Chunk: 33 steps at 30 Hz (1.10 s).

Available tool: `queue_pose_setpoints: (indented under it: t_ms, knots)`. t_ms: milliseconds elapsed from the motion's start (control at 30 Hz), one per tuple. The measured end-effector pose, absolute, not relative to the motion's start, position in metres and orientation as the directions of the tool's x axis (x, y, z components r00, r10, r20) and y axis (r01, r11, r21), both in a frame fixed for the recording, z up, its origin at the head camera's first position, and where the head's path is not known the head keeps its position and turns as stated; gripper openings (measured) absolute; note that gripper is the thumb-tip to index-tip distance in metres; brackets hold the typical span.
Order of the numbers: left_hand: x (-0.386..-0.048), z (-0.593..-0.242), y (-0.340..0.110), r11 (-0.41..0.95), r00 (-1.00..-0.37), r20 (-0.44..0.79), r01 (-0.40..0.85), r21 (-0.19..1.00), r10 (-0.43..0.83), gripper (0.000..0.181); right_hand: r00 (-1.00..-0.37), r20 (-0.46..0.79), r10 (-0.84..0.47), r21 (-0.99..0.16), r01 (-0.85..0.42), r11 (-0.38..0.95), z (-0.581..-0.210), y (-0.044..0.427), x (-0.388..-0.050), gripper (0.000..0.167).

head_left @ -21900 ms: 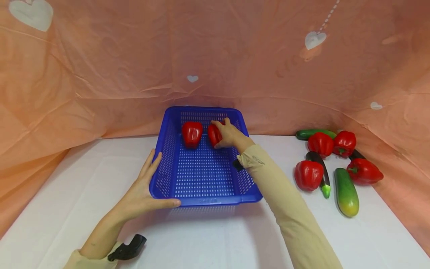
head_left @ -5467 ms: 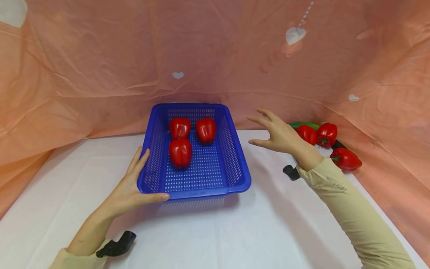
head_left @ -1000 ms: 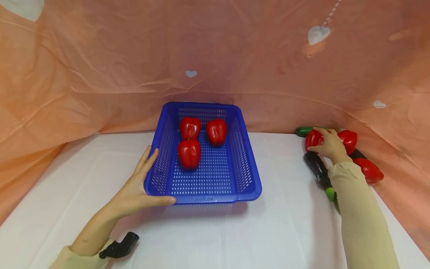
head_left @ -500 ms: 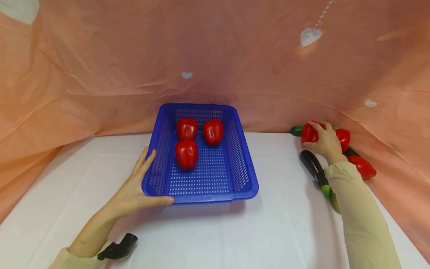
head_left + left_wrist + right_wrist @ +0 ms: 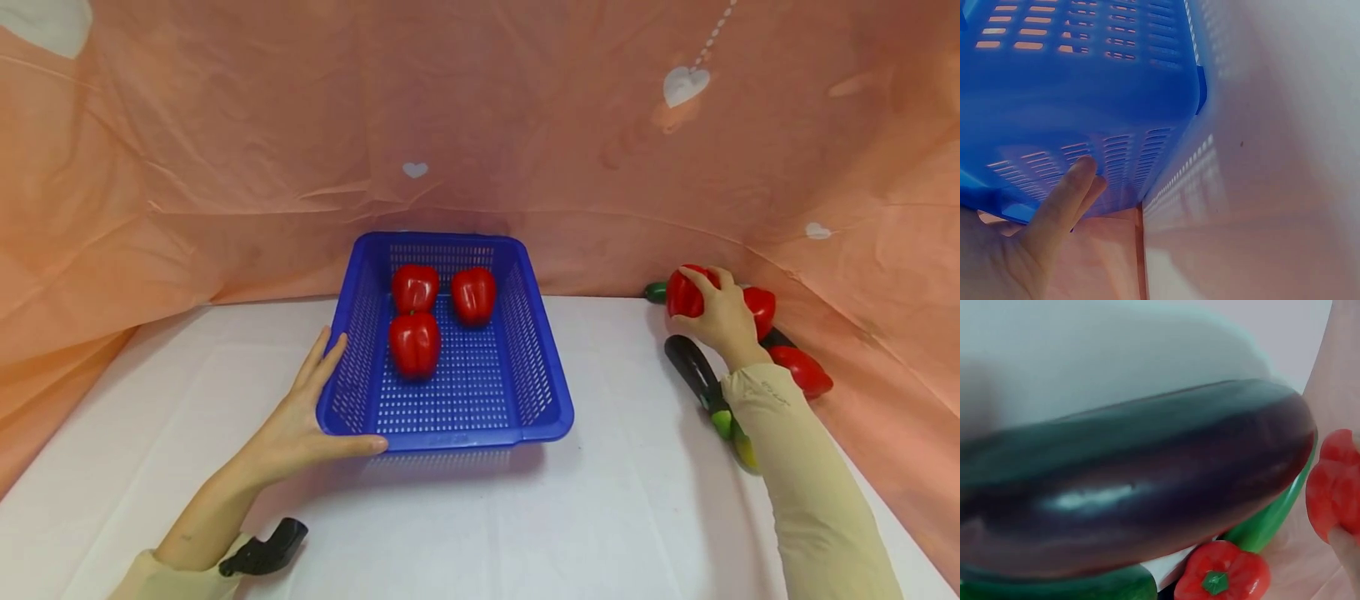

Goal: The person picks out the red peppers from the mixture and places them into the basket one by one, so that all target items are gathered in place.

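My right hand (image 5: 722, 321) grips a red bell pepper (image 5: 684, 292) by its sides, at the back right of the table. In the right wrist view this bell pepper (image 5: 1335, 487) shows at the right edge with fingertips on it. My left hand (image 5: 300, 425) rests at the near left corner of a blue plastic basket (image 5: 453, 439), thumb along the near rim and straight fingers against the left side. The left wrist view shows the fingers touching the slotted outer wall (image 5: 1085, 94). Inside the basket lie a front bell pepper (image 5: 415, 346) and two behind, one left (image 5: 415, 289), one right (image 5: 473, 296).
Near the right hand lie an eggplant (image 5: 693, 371), a cucumber (image 5: 744, 450) partly under the sleeve, another cucumber (image 5: 655, 292) at the back, and two red bell peppers, one behind the hand (image 5: 759, 307) and one further right (image 5: 801, 371). A peach cloth (image 5: 585, 167) hangs behind the white table.
Since the oldest frame, a third bell pepper has come into the basket from the right. Over the last second, my right hand has raised its bell pepper slightly. The left hand stays at the corner.
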<state>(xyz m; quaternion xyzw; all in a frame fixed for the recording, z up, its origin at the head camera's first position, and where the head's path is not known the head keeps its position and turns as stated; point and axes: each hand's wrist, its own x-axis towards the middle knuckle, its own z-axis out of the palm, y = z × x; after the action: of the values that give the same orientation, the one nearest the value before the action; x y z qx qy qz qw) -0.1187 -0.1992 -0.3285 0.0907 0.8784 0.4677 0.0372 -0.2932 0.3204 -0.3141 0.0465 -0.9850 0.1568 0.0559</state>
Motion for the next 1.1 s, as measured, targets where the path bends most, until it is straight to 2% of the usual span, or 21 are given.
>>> queue_pose_setpoints:
  t_ms: [267,600,1100]
  knots:
    - [-0.119,-0.330,-0.200,0.548,-0.981,0.023,0.128,0.826,0.195,0.125,-0.979,0.169,-0.113,-0.287,-0.159,0.945,-0.311,0.312,-0.291,0.081]
    - [-0.119,-0.330,-0.200,0.546,-0.980,0.029,0.133,0.827,0.196,0.125,-0.979,0.154,-0.136,-0.295,-0.177,0.939,-0.305,0.303,-0.290,0.082]
    - [-0.119,-0.329,-0.200,0.544,-0.979,0.033,0.139,0.827,0.199,0.126,-0.959,0.199,-0.204,-0.299,-0.257,0.919,-0.300,0.294,-0.287,0.081]
